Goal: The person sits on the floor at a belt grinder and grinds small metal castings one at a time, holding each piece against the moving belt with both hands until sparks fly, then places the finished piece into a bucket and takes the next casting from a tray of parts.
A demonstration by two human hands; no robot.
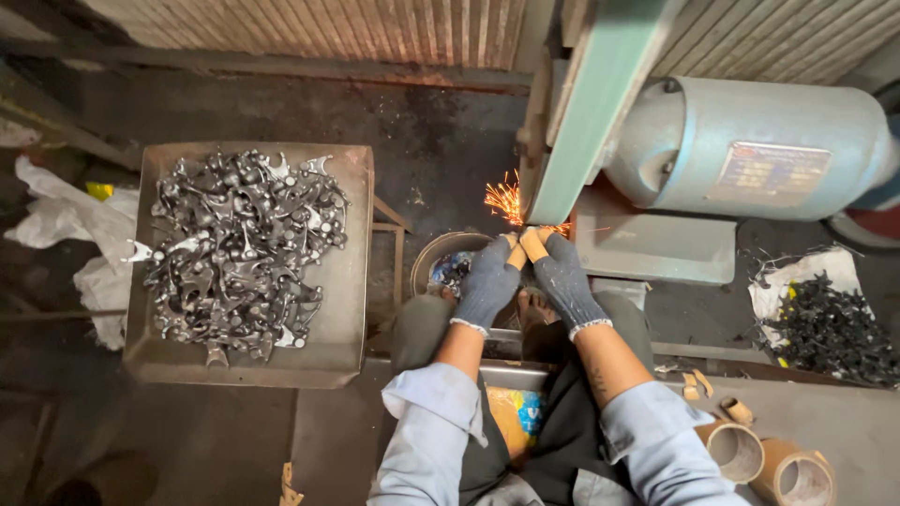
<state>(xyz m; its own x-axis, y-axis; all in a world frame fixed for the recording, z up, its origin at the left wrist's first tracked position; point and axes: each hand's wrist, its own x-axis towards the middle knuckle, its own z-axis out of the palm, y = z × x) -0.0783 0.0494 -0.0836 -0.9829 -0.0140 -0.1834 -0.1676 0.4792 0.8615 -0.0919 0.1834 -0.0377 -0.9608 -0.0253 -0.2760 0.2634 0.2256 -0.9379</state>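
Note:
My left hand (487, 281) and my right hand (565, 276) wear dark knit gloves with tan guards on the fingertips. They meet at the lower end of a green belt grinder (600, 103) and press a small metal part against it; the part itself is hidden by the fingers. Orange sparks (504, 199) fly off to the left of the contact point. A metal tray (352, 281) at my left holds a heap of several grey metal castings (239, 248).
A pale blue motor (750, 150) sits right of the grinder. A round bucket (441, 262) stands below my left hand. Dark metal pieces (830, 333) lie on a white sheet at right. Cardboard tubes (764, 459) rest at lower right. White plastic bags (66, 225) are at far left.

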